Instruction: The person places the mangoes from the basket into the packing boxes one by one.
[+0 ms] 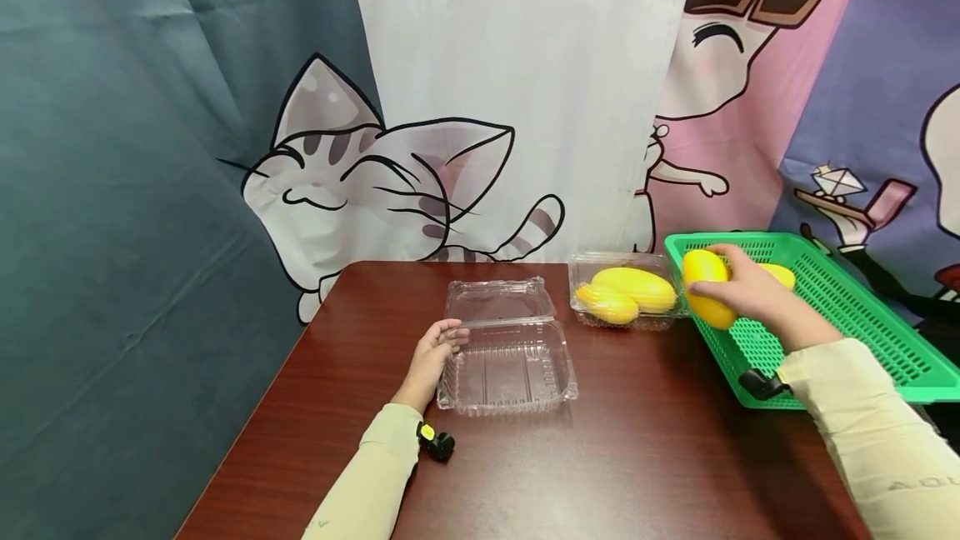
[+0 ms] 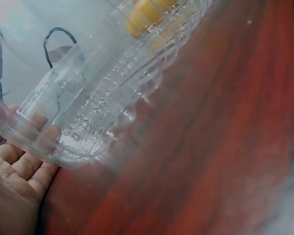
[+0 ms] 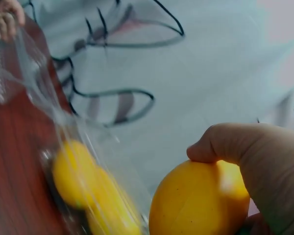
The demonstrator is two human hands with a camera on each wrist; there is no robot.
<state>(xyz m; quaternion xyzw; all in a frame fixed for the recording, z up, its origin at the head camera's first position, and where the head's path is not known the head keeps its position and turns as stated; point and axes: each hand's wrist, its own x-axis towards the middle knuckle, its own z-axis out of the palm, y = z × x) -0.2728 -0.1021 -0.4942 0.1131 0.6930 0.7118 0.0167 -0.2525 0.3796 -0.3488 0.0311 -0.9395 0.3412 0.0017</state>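
My right hand grips a yellow mango above the left end of a green plastic basket. Up close in the right wrist view, the thumb presses on top of that mango. Another yellow mango shows partly behind the hand, in the basket. On the left, a clear plastic clamshell box lies open, its lid folded back. At its left edge my left hand touches the box near the hinge with loosely extended fingers; in the left wrist view, fingertips show through the plastic.
A second clear box with two yellow mangoes stands between the open box and the basket. All sit on a brown wooden table. Cartoon-printed curtains hang close behind the table's back edge.
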